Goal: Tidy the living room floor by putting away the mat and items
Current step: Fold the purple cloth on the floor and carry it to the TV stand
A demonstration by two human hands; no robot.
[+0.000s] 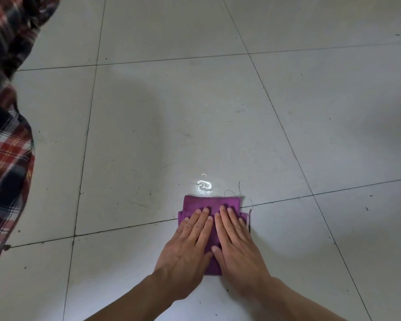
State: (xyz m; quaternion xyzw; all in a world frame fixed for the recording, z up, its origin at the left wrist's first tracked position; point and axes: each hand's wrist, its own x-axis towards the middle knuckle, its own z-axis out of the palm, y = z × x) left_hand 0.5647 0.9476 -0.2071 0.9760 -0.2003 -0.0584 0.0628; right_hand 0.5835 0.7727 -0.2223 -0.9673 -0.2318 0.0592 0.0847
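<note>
Cloth [208,201], purple and folded small, lies across a tile joint on the floor [148,135]. I see the left hand [190,242] and right hand [236,239] side by side, pressing flat on it with fingers straight, gripping nothing. Loose threads [235,193] sit at its far corner. Plaid fabric [7,158] fills the left edge.

The left hand [186,244] and right hand [237,242] lie flat, palms down, side by side, fingers straight and close together. Their thumbs nearly meet. Both bare forearms [294,300] converge from below.
</note>
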